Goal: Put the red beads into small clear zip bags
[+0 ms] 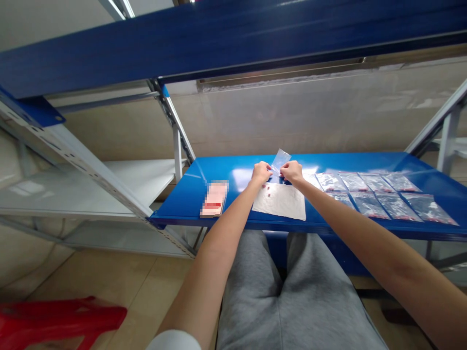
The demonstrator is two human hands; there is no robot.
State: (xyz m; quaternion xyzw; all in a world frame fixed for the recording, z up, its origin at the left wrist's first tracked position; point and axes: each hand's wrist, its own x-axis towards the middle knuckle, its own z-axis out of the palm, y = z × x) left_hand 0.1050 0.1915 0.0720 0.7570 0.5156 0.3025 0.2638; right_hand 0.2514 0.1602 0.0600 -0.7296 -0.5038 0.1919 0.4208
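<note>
My left hand (261,173) and my right hand (291,171) are close together over the blue shelf (189,194), fingers curled. Between them they pinch a small clear plastic bag (280,159) that stands up at a tilt. Just below the hands lies a white sheet (280,201) with a few tiny red pieces (269,190) on it. To the right, several clear bags (368,193) with red contents lie flat in rows on the shelf.
A pink-red blurred flat item (214,198) lies on the shelf's left part. A blue beam (233,34) spans overhead, with grey slanted uprights (78,155) at left. A white shelf (142,177) lies left, a red stool (62,318) on the floor.
</note>
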